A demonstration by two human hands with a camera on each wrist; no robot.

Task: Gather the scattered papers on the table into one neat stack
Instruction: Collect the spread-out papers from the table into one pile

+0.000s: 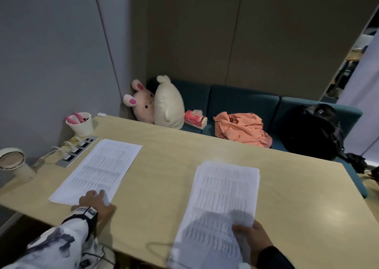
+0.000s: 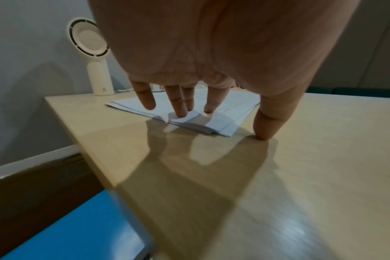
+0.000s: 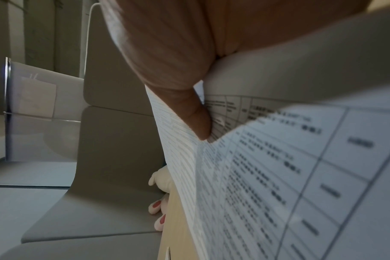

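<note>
Wooden table point(image 1: 184, 156): left hand point(image 1: 96, 202) flat-fingered on loose sheets point(image 1: 98, 168); right hand point(image 1: 254, 238), thumb-over grip on stack point(image 1: 221, 203).

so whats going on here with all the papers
A person at a wooden table is gathering printed sheets. The right hand holds one bundle of papers by its near edge, lifted toward them. The left hand rests its fingertips on the near corner of a second pile lying flat by the power strip. The two piles are not yet merged.
</note>
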